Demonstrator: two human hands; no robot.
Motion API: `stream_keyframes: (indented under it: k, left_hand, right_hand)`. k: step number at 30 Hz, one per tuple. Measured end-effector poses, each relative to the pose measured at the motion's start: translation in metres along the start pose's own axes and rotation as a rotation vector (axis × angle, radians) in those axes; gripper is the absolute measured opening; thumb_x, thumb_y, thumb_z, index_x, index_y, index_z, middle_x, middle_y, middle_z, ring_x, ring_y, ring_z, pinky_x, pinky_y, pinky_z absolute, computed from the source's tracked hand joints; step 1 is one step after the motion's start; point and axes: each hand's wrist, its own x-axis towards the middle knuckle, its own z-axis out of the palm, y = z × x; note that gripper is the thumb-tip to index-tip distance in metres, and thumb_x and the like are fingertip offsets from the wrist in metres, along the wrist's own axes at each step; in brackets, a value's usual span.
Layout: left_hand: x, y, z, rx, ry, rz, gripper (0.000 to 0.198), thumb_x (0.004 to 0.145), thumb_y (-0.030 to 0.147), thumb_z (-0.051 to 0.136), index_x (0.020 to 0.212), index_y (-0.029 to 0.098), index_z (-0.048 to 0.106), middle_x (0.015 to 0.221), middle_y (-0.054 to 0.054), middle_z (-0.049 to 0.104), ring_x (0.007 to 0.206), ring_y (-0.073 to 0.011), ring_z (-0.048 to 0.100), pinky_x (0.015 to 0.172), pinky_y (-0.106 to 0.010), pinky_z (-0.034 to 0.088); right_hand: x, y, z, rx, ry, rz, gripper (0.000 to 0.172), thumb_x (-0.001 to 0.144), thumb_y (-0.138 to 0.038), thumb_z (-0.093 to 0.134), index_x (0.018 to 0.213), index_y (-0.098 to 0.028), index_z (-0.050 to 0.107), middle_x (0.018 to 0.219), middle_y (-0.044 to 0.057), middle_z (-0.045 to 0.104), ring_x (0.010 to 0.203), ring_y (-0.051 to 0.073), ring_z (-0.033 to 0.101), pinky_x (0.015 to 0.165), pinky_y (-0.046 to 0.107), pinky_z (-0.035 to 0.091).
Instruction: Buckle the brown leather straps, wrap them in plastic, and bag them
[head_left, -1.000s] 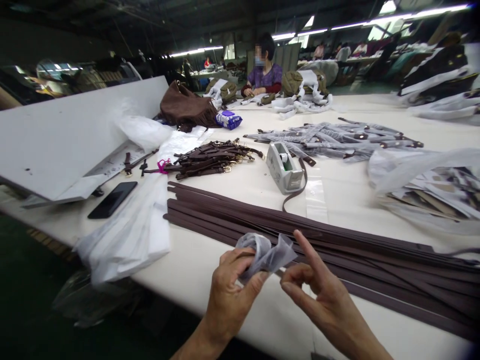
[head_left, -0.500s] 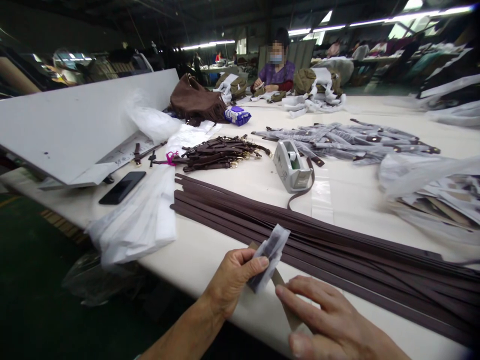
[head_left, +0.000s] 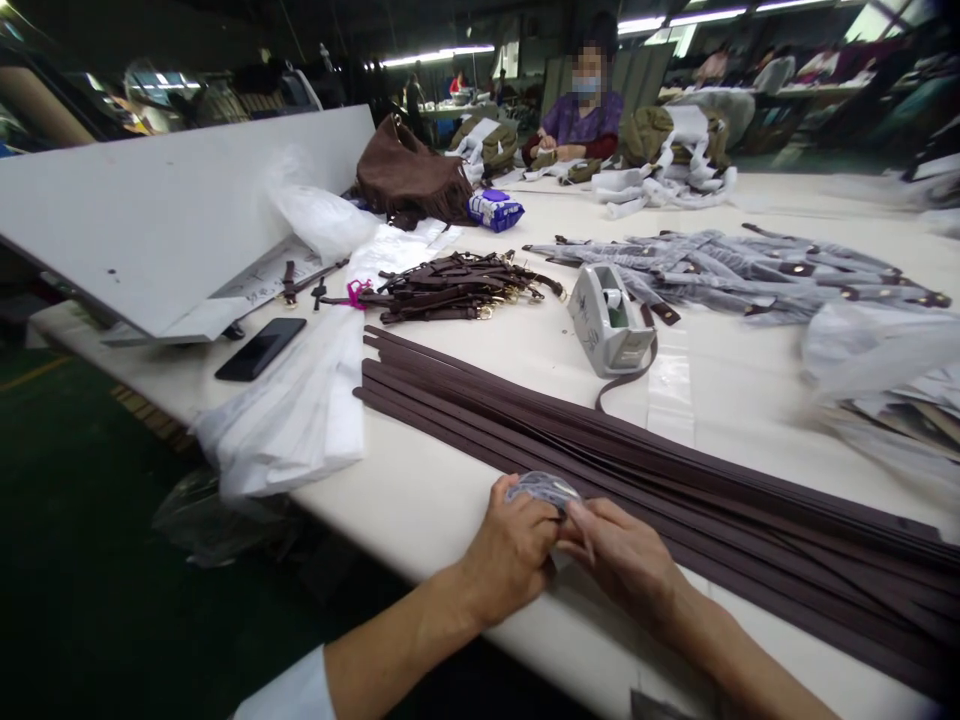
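My left hand is closed around a dark strap wrapped in cloudy film, whose top shows as a bend above the fingers. My right hand meets it from the other side, thumb and fingers pinching the same wrapped strap. Both hands hide most of it. They are over the front edge of the table, just short of a row of long dark brown leather strips. Behind those strips stands a grey tape dispenser, with a thin brown strap beside it.
Short brown straps with buckles lie in a pile, and film-wrapped straps spread to their right. At left are a black phone, white film sheets and a slanted white board. A co-worker sits across the table.
My right hand has come in against my left and now grips the wrapped strap too. The strap, upright before, is bent over. The view has shifted slightly.
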Motion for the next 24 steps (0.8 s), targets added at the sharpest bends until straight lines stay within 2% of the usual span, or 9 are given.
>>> stream_keyframes:
  k: [2, 4, 9, 11, 14, 17, 19, 22, 24]
  left_hand:
    - [-0.003, -0.005, 0.006, 0.009, 0.018, 0.017, 0.033, 0.065, 0.007, 0.049, 0.096, 0.017, 0.056, 0.099, -0.007, 0.062, 0.096, -0.0242, 0.054, 0.101, -0.049, 0.017]
    - [-0.005, -0.007, 0.006, -0.013, 0.027, -0.002, 0.041, 0.066, 0.007, 0.047, 0.105, 0.02, 0.052, 0.106, -0.007, 0.06, 0.102, -0.0241, 0.051, 0.103, -0.047, 0.016]
    - [-0.007, -0.005, 0.0, -0.135, 0.08, -0.033, 0.047, 0.065, 0.007, 0.047, 0.111, 0.018, 0.042, 0.098, -0.006, 0.061, 0.094, -0.0205, 0.055, 0.104, -0.046, 0.017]
    - [-0.008, -0.006, 0.0, -0.19, 0.116, -0.019, 0.057, 0.065, 0.01, 0.048, 0.119, 0.016, 0.033, 0.106, -0.008, 0.058, 0.1, -0.0215, 0.054, 0.106, -0.047, 0.014]
    - [-0.009, -0.007, 0.004, -0.208, 0.135, -0.031, 0.068, 0.071, 0.018, 0.053, 0.129, 0.016, 0.018, 0.112, -0.011, 0.057, 0.108, -0.0227, 0.051, 0.107, -0.047, 0.014]
    - [-0.009, -0.009, 0.008, -0.197, 0.146, -0.094, 0.06, 0.078, 0.021, 0.053, 0.129, 0.02, 0.021, 0.11, -0.009, 0.06, 0.106, -0.0205, 0.054, 0.106, -0.045, 0.015]
    - [-0.009, -0.01, 0.008, -0.246, 0.125, -0.134, 0.056, 0.08, 0.02, 0.052, 0.128, 0.021, 0.023, 0.112, -0.008, 0.06, 0.105, -0.0195, 0.055, 0.107, -0.044, 0.014]
    - [-0.009, -0.01, 0.006, -0.333, 0.082, -0.195, 0.059, 0.079, 0.021, 0.056, 0.128, 0.021, 0.024, 0.109, -0.007, 0.062, 0.103, -0.0194, 0.057, 0.109, -0.044, 0.012]
    - [-0.008, -0.009, 0.005, -0.35, 0.081, -0.216, 0.059, 0.078, 0.02, 0.057, 0.128, 0.021, 0.026, 0.106, -0.005, 0.063, 0.1, -0.0192, 0.058, 0.109, -0.044, 0.012]
  right_hand:
    - [-0.001, 0.009, 0.009, 0.002, 0.019, -0.041, 0.06, 0.087, -0.012, 0.047, 0.139, -0.028, 0.023, 0.08, 0.003, 0.064, 0.072, 0.018, 0.06, 0.067, 0.033, 0.053]
    - [-0.001, 0.012, 0.013, 0.011, 0.051, -0.068, 0.067, 0.086, -0.008, 0.048, 0.141, -0.028, 0.016, 0.08, 0.002, 0.062, 0.074, 0.018, 0.059, 0.071, 0.035, 0.052]
    - [0.002, 0.009, 0.015, -0.023, 0.122, -0.045, 0.065, 0.085, -0.008, 0.049, 0.141, -0.025, 0.021, 0.083, 0.005, 0.062, 0.079, 0.02, 0.06, 0.07, 0.034, 0.053]
    - [0.002, 0.009, 0.016, -0.029, 0.147, -0.015, 0.064, 0.085, -0.009, 0.048, 0.14, -0.026, 0.02, 0.083, 0.005, 0.062, 0.075, 0.019, 0.06, 0.067, 0.032, 0.053]
    - [0.002, 0.009, 0.02, -0.014, 0.157, 0.048, 0.064, 0.085, -0.008, 0.048, 0.14, -0.028, 0.02, 0.08, 0.003, 0.061, 0.07, 0.017, 0.058, 0.066, 0.032, 0.053]
    - [0.004, 0.009, 0.019, 0.032, 0.174, 0.097, 0.063, 0.086, -0.009, 0.048, 0.14, -0.028, 0.021, 0.078, 0.002, 0.06, 0.069, 0.015, 0.059, 0.07, 0.032, 0.053]
    - [0.005, 0.008, 0.014, 0.065, 0.122, 0.129, 0.063, 0.087, -0.014, 0.049, 0.141, -0.027, 0.018, 0.087, 0.004, 0.062, 0.078, 0.017, 0.061, 0.076, 0.033, 0.052]
    - [0.005, 0.006, 0.004, 0.108, -0.051, 0.176, 0.063, 0.089, -0.02, 0.049, 0.142, -0.025, 0.015, 0.102, 0.007, 0.062, 0.096, 0.019, 0.058, 0.085, 0.035, 0.048]
    - [0.006, 0.004, 0.001, 0.113, -0.094, 0.179, 0.062, 0.089, -0.016, 0.048, 0.141, -0.026, 0.017, 0.097, 0.005, 0.062, 0.093, 0.018, 0.057, 0.085, 0.035, 0.048]
